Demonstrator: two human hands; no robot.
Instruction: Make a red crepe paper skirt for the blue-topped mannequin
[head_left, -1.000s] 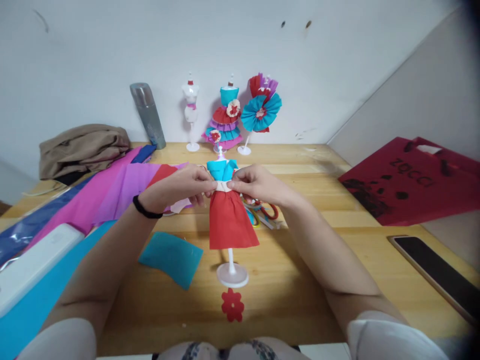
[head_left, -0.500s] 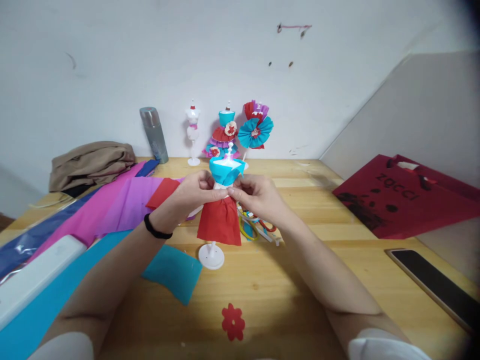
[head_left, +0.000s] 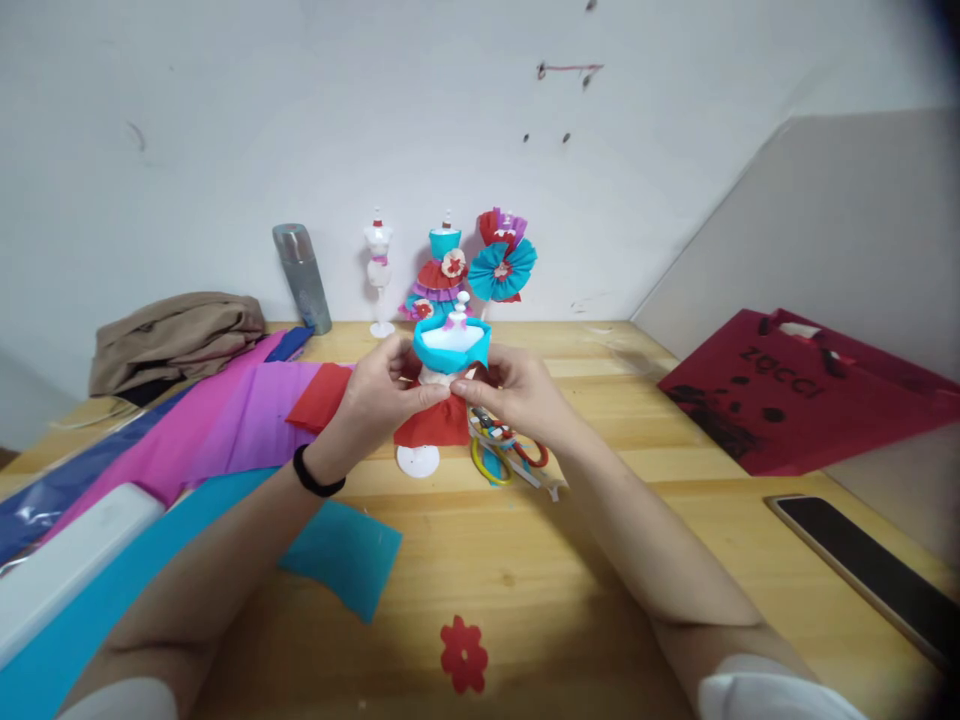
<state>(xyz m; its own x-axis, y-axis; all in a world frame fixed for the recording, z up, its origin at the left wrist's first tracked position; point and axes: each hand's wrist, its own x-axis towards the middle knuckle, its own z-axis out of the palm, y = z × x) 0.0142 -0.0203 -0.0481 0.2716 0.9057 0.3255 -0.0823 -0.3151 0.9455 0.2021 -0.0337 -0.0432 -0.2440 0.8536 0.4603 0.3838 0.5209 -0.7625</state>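
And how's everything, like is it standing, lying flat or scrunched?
Dressed mannequin: tilted, held
Left hand: pinching its waist
Right hand: pinching its waist
Three mannequins behind: upright
Bottle: standing, capped
Phone: lying flat, screen dark
Red flower: lying flat
Turquoise piece: lying flat
Brown cloth: bunched up
Red bag: open or shut unclear
Scissors: partly covered

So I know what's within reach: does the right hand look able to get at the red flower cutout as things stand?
Probably, once free: the right hand is pinching the waist of the red-skirted mannequin, but the red flower cutout lies uncovered on the near tabletop, bare wood around it.
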